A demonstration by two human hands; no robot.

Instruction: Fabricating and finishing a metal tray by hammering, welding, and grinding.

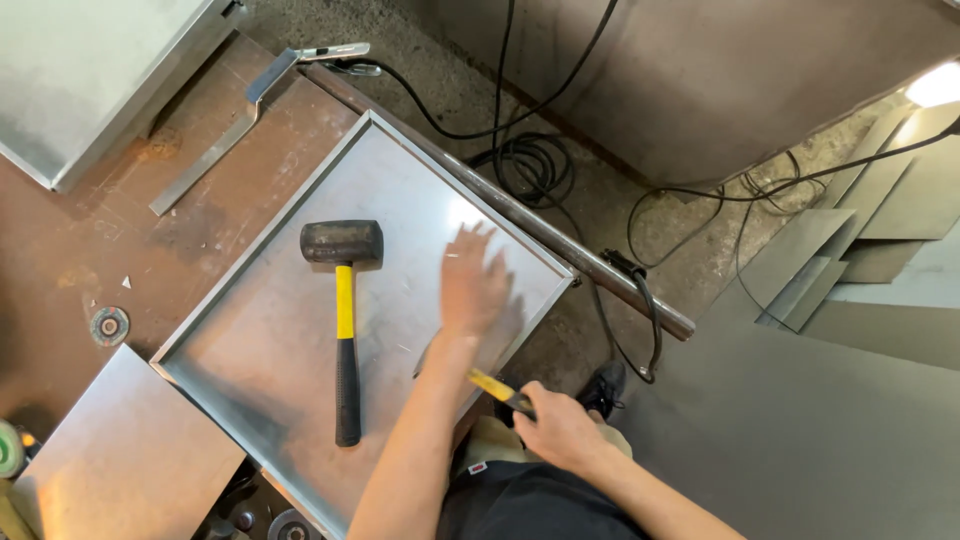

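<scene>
A shallow sheet-metal tray (300, 330) with folded edges lies on a rusty brown workbench (70, 240). On it rests a black rubber mallet (343, 300) with a yellow and black handle, head towards the far side. My left hand (472, 285) is spread flat over the tray's right part, fingers apart and motion-blurred, holding nothing. My right hand (555, 425) sits lower, near my lap, closed round a thin yellow-handled tool (497, 388) whose tip points towards the tray's near right edge.
A bent metal bar (235, 125) and a grinding disc (108, 325) lie on the bench. More metal sheets sit at the top left (80, 70) and bottom left (120, 460). Black cables (530, 165) coil on the floor beyond a steel pipe (560, 245). Stacked sheets (860, 260) lie to the right.
</scene>
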